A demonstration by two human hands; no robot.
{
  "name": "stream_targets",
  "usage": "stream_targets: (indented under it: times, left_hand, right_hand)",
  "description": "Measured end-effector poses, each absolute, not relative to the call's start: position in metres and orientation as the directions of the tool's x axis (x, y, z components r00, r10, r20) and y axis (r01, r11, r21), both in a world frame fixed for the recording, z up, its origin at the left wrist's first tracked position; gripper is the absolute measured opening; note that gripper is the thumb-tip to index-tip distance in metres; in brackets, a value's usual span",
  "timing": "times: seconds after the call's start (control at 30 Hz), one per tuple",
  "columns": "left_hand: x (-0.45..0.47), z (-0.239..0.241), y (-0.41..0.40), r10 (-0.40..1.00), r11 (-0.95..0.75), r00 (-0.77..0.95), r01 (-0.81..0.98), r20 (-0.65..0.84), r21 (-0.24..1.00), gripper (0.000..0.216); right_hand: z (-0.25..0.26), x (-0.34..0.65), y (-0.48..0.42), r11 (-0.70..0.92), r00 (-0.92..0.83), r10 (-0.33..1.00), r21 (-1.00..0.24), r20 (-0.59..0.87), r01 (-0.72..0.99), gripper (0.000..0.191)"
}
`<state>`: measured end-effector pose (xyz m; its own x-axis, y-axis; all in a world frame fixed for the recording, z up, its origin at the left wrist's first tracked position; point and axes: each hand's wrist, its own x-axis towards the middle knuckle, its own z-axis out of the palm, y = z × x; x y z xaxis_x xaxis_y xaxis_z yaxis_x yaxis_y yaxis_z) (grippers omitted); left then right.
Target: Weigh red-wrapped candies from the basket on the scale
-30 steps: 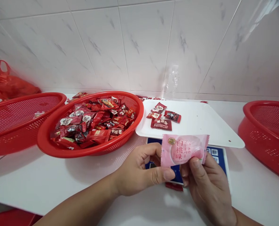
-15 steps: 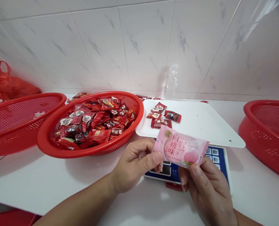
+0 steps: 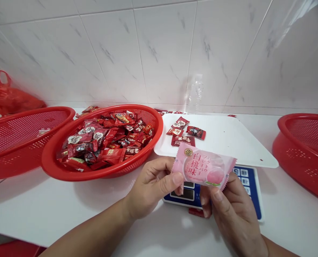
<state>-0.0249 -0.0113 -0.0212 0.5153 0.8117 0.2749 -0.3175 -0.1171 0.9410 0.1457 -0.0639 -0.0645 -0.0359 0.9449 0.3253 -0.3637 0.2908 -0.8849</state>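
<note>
The background is filled by a tiled wall (image 3: 159, 53), and the foreground is taken up by a white table (image 3: 68, 210). Red baskets are seen at far left (image 3: 22, 155), left of centre (image 3: 51, 168) and far right (image 3: 295, 160). A white tray (image 3: 236, 139) is set right of centre, above a blue scale (image 3: 252, 196) partly covered by the hands. At lower centre, the pink packet's left end is pinched by the left hand (image 3: 155, 191); its lower right edge is gripped by the right hand (image 3: 235, 214), thumb in front. The pink packet (image 3: 202, 166) is held tilted, its right end lower. Small red packets (image 3: 112, 154) are heaped in the left-of-centre basket; four are scattered on the tray's left part.
</note>
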Motion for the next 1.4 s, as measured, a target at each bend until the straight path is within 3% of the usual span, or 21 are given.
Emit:
stream_targets:
  times: [0.27, 0.5, 0.73, 0.9, 1.07, 1.13, 1.27, 1.4]
  left_hand:
    - [-0.016, -0.019, -0.007, 0.75, 0.164, 0.652, -0.349, 0.113, 0.923, 0.028]
    - [-0.015, -0.018, -0.005, 0.737, 0.388, 0.676, -0.451, 0.024, 0.803, 0.025]
    - [-0.018, -0.019, -0.008, 0.688, 0.483, 0.722, -0.375, -0.078, 0.791, 0.032]
    - [-0.017, -0.017, -0.01, 0.716, 0.369, 0.695, -0.299, -0.064, 0.88, 0.032]
    - [-0.015, -0.015, -0.017, 0.849, 0.105, 0.521, -0.336, 0.092, 0.936, 0.033]
    - [-0.014, -0.015, -0.02, 0.872, 0.001, 0.465, -0.315, 0.153, 0.949, 0.034]
    - [-0.013, -0.018, -0.023, 0.873, -0.163, 0.426, -0.204, 0.238, 0.965, 0.036]
    - [-0.016, -0.016, -0.022, 0.827, -0.293, 0.49, -0.044, 0.276, 0.955, 0.022]
  right_hand:
    - [-0.067, 0.146, -0.06, 0.337, -0.04, 0.934, -0.914, 0.354, -0.224, 0.009]
    - [-0.062, 0.141, -0.063, 0.422, -0.105, 0.897, -0.902, 0.43, -0.094, 0.013]
    - [-0.063, 0.144, -0.06, 0.349, -0.058, 0.933, -0.932, 0.356, -0.098, 0.035]
    - [-0.06, 0.144, -0.059, 0.399, -0.069, 0.914, -0.916, 0.401, -0.038, 0.059]
    - [-0.057, 0.141, -0.062, 0.153, -0.135, 0.97, -0.94, 0.201, -0.304, 0.034]
    - [-0.056, 0.141, -0.063, 0.084, -0.172, 0.972, -0.918, 0.162, -0.388, 0.037]
    - [-0.056, 0.142, -0.063, 0.128, -0.176, 0.965, -0.936, 0.193, -0.328, 0.031]
    - [-0.061, 0.144, -0.062, 0.205, -0.09, 0.968, -0.942, 0.236, -0.264, 0.021]
